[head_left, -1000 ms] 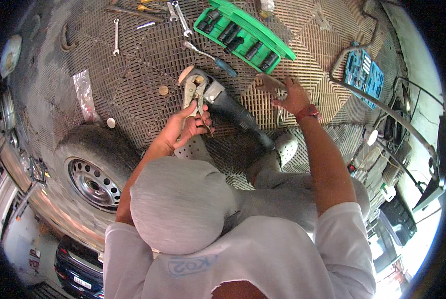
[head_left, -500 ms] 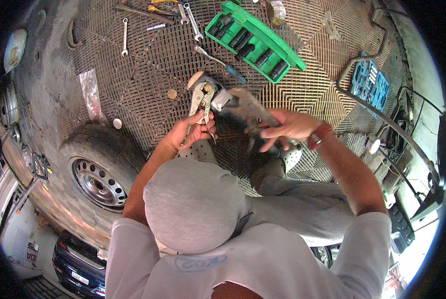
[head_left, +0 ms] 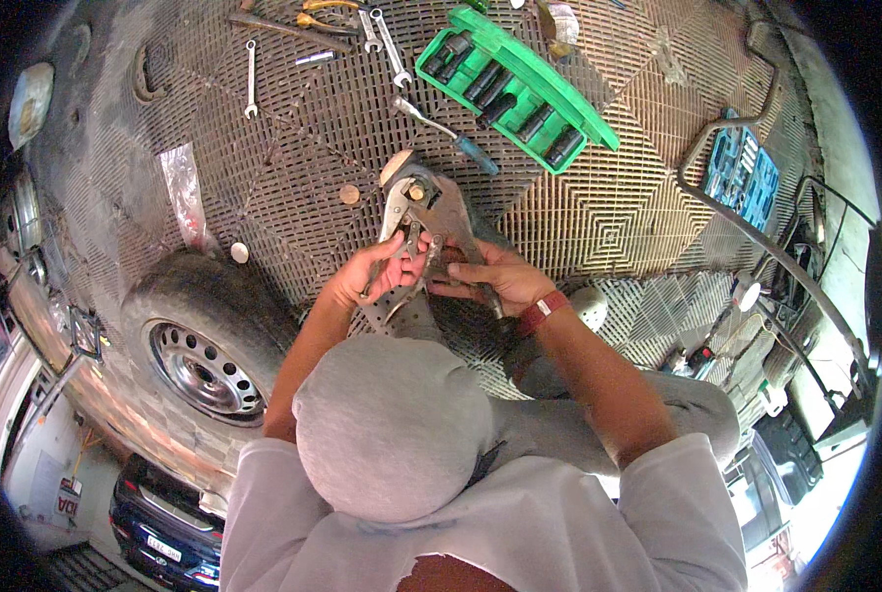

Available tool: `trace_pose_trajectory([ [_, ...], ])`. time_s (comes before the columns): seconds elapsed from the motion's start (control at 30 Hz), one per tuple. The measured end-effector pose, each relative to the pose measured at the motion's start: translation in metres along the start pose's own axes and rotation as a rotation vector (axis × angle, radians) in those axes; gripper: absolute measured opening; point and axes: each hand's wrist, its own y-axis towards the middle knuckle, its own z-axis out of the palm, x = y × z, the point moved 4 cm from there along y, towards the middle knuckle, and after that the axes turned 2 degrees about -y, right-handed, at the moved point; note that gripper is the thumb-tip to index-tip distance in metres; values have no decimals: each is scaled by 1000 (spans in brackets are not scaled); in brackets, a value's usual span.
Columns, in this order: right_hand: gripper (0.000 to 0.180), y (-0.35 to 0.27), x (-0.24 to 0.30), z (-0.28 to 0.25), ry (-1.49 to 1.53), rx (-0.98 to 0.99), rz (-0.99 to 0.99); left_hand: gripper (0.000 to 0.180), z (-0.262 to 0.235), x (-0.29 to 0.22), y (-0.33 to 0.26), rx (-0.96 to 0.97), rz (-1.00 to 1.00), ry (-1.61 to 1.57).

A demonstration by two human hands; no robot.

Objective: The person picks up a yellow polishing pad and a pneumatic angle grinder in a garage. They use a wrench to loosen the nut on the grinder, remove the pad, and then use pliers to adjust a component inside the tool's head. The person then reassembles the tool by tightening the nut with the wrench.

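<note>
Grey cloth covers the bent knee [head_left: 392,424] right up close, with a pale shirt [head_left: 520,513] below it; there's a faint bluish mark on the shirt, but the folds make it unreadable.

Left hand [head_left: 387,268] has its fingers closed round the handles of some locking pliers [head_left: 398,209], heads pointing away from the body. Right hand [head_left: 505,281] is wrapped round the handle end of a second, rusty pair of pliers [head_left: 453,209], whose head lies right against the first pair's. A roundish brassy bit [head_left: 416,190] shows at the jaws, but I honestly can't tell which pair is biting it, or how wide the rusty jaws are. Both sets of handles are partly covered by fingers. Red band [head_left: 543,311] on the right wrist.

Just past the pliers a dark tool [head_left: 478,225] with a tan round end [head_left: 397,166] pokes out, mostly hidden. Tyre [head_left: 214,306] on a steel wheel off to the left.

Further out on the slatted mat [head_left: 609,227]: a blue-handled tool [head_left: 476,155], then an open green box [head_left: 550,89] of black sockets [head_left: 482,84], some spanners [head_left: 252,79], and a blue tool case [head_left: 747,183] over on the right, with a bent bar [head_left: 693,158] beside it.

Way back, a dark car [head_left: 165,523] has a number plate [head_left: 163,549], and red lettering shows on a sign [head_left: 67,496], all tiny and blurry.
</note>
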Motion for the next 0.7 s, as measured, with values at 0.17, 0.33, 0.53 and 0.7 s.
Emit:
trace_pose_trajectory([
  [0.17,43,15,-22,28,183,12,-31,44,-19,5,-2,-40,-27,-22],
  [0.33,41,19,-30,36,212,-46,-121,45,-19,13,4,-2,8,-22],
  [0.53,39,20,-27,31,257,-89,-119,47,12,-3,-3,-136,-53,88],
  [0.7,37,25,-25,40,200,-94,-106,44,-17,11,4,237,-4,-265],
])
